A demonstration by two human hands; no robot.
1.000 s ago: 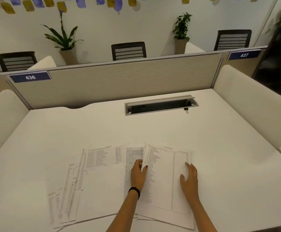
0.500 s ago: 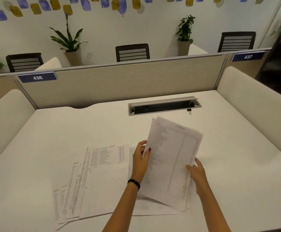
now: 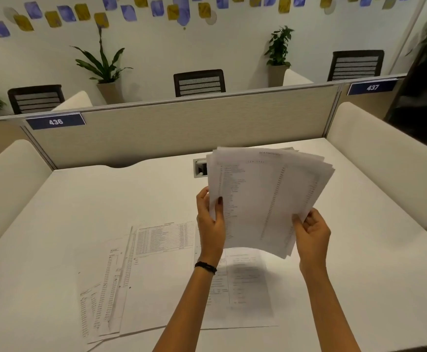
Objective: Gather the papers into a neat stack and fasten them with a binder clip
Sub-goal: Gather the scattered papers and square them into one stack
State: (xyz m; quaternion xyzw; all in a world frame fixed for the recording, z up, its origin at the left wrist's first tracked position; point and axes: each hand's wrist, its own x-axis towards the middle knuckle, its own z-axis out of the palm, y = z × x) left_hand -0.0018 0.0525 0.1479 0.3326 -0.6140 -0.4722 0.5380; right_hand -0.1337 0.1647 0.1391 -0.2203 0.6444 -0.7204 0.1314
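Head view. Your left hand [image 3: 211,224] grips the left edge of a fanned sheaf of papers [image 3: 265,199], thumb on the printed face and fingers behind. Your right hand [image 3: 312,232] pinches the sheaf's lower right corner. The sheaf is raised clear of the counter [image 3: 55,224], tilted back, its sheets splayed unevenly at the top and right edges. The remaining sheets [image 3: 161,275] lie flat on the counter below and to the left of your hands, overlapping one another; one sheet [image 3: 248,288] lies directly beneath the raised sheaf, in its shadow. A cable slot [image 3: 199,168] in the counter shows partly behind the sheaf's left edge. A black band [image 3: 205,267] circles your left wrist. The binder clip cannot be made out here.
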